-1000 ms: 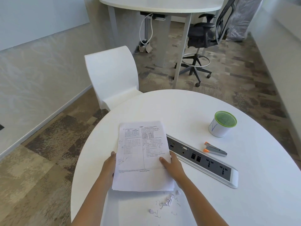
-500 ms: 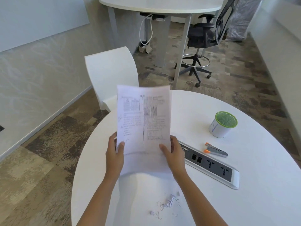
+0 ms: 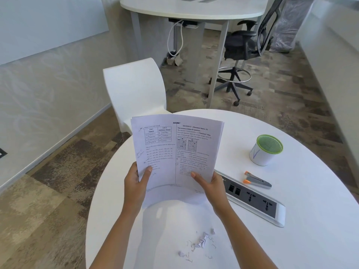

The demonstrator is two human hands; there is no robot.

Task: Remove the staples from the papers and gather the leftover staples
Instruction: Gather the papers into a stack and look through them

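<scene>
Papers (image 3: 175, 152), a printed stack, stood nearly upright above the round white table (image 3: 291, 220), their lower edge curling toward the tabletop and the sheets fanned slightly apart at the top right corner. At the stack's lower left the left hand (image 3: 135, 186) grasped the papers, thumb pressed on the front page and fingers behind. At the lower right the right hand (image 3: 210, 184) gripped them the same way, thumb lying across the print. Below and between the forearms, loose staples (image 3: 210, 242) lay scattered on the table among small torn paper scraps (image 3: 202, 240), well apart from the held stack. Just right of the right hand, a recessed power strip (image 3: 254, 199) ran diagonally across the tabletop. Beyond it lay a grey staple remover (image 3: 257, 180) with orange tips, near the strip but not touching it. Farther right stood a white cup (image 3: 265, 150) with a green mesh top. Behind the table sat a white chair (image 3: 134, 94).
</scene>
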